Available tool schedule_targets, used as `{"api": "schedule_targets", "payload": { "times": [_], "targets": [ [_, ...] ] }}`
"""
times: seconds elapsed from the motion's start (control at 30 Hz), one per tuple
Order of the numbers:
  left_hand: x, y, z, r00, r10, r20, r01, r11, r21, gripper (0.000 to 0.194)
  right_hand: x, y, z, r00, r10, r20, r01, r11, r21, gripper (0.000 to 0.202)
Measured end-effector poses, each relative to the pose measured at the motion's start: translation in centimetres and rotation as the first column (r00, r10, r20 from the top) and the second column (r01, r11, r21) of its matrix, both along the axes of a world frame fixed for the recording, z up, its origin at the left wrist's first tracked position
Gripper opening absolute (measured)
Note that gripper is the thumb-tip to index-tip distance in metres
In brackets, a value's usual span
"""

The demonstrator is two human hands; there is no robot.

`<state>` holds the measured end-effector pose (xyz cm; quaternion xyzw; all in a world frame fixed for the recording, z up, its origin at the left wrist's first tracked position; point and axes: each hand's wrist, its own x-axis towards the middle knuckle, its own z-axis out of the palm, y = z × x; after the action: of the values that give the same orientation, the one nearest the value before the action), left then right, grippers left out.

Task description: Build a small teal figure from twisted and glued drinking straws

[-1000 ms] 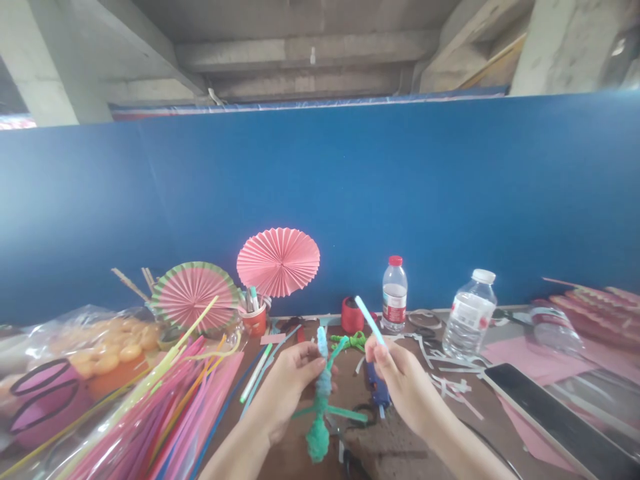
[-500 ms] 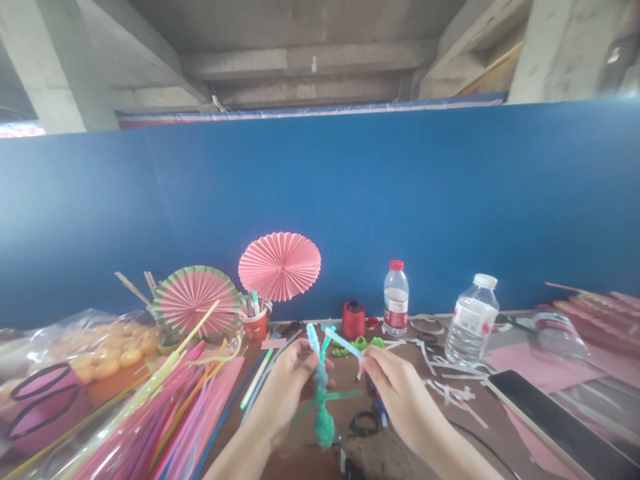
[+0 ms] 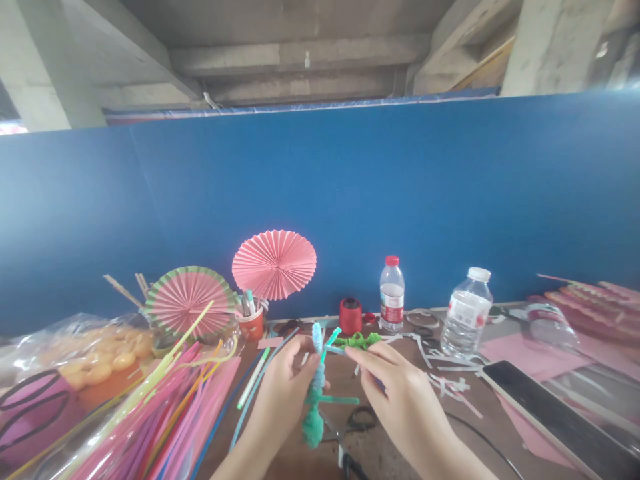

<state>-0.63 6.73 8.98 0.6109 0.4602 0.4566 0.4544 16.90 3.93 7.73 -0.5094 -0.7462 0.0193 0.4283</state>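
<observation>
Our right hand (image 3: 403,390) is closer to the figure (image 3: 315,399) than a second ago, and the blue strip (image 3: 336,349) it holds lies almost level instead of pointing up. Nearest us, on this side of the red spool (image 3: 351,316), lie the scissors (image 3: 341,435); the bundle (image 3: 165,403) is well to the spool's left and the phone (image 3: 555,413) well to its right. Our left hand (image 3: 287,381) pinches the figure between thumb and fingers, bulb end towards us, nearer than the spool and a little left of it. Our right hand pinches the strip's right end; its thumb is hidden, and we cannot tell whether the strip touches the figure. Just in front of the spool we see the green twist (image 3: 367,341). Left of the spool stands the cup (image 3: 251,327); right of it, the red-capped bottle (image 3: 392,297) and, farther along, the white-capped bottle (image 3: 466,317). Above and left of it we see the pink fan (image 3: 275,265); behind it stands the blue panel (image 3: 345,193).
</observation>
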Motion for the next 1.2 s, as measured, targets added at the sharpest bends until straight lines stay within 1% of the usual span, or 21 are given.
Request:
{"api": "schedule_targets", "payload": {
  "times": [0.07, 0.17, 0.27, 0.37, 0.47, 0.57, 0.63, 0.8, 0.93, 1.0, 1.07, 1.13, 1.2],
  "targets": [
    [0.2, -0.3, 0.0, 0.998, 0.004, -0.057, -0.002, 0.999, 0.035, 0.013, -0.1, -0.1, 0.1, 0.999, -0.026, 0.033, 0.025, 1.000, 0.018, 0.038],
    [0.4, -0.6, 0.1, 0.991, 0.021, -0.132, -0.010, 0.996, 0.086, 0.016, -0.3, -0.4, 0.5, 0.995, -0.052, 0.088, 0.051, 0.999, 0.019, 0.038],
    [0.6, -0.8, 0.1, 0.986, 0.024, -0.162, 0.000, 0.989, 0.148, 0.020, -0.6, -0.8, 0.8, 0.992, -0.040, 0.120, 0.042, 0.999, -0.012, 0.036],
    [0.8, -0.9, 0.0, 0.985, 0.027, -0.170, 0.006, 0.982, 0.191, 0.022, -0.8, -1.1, 1.0, 0.996, -0.008, 0.088, 0.011, 0.999, -0.038, 0.033],
    [1.0, -0.9, 0.2, 0.977, 0.068, -0.204, -0.022, 0.975, 0.222, 0.020, -1.0, -1.2, 1.0, 0.999, 0.029, 0.020, -0.029, 0.999, -0.043, 0.030],
    [1.2, -1.1, 0.5, 0.966, 0.108, -0.235, -0.048, 0.968, 0.245, 0.019, -1.1, -1.2, 0.9, 0.999, 0.041, -0.008, -0.041, 0.998, -0.038, 0.029],
    [1.4, -1.2, 0.6, 0.966, 0.125, -0.226, -0.068, 0.967, 0.245, 0.021, -1.2, -1.2, 0.9, 0.999, 0.034, -0.007, -0.034, 0.999, -0.024, 0.028],
    [1.5, -1.4, 0.6, 0.964, 0.167, -0.204, -0.126, 0.972, 0.199, 0.021, -1.4, -1.4, 0.9, 1.000, 0.025, 0.010, -0.025, 1.000, 0.011, 0.026],
    [1.5, -1.2, 0.8, 0.971, 0.175, -0.164, -0.132, 0.961, 0.243, 0.019, -1.6, -1.6, 1.0, 0.999, 0.040, -0.003, -0.040, 0.999, 0.021, 0.026],
    [1.4, -1.2, 0.9, 0.975, 0.147, -0.164, -0.108, 0.968, 0.229, 0.018, -1.6, -1.7, 1.1, 0.999, 0.051, -0.014, -0.051, 0.998, 0.025, 0.026],
    [1.4, -1.2, 1.0, 0.976, 0.151, -0.156, -0.118, 0.972, 0.201, 0.018, -1.7, -1.8, 1.2, 0.998, 0.058, -0.022, -0.058, 0.998, 0.022, 0.027],
    [1.5, -1.2, 1.1, 0.967, 0.206, -0.148, -0.176, 0.965, 0.194, 0.019, -1.7, -1.8, 1.3, 0.997, 0.063, -0.033, -0.063, 0.998, 0.013, 0.026],
    [1.6, -1.2, 1.1, 0.948, 0.277, -0.159, -0.239, 0.946, 0.219, 0.018, -1.7, -1.8, 1.3, 0.997, 0.061, -0.048, -0.062, 0.998, 0.000, 0.026]
  ]
}}
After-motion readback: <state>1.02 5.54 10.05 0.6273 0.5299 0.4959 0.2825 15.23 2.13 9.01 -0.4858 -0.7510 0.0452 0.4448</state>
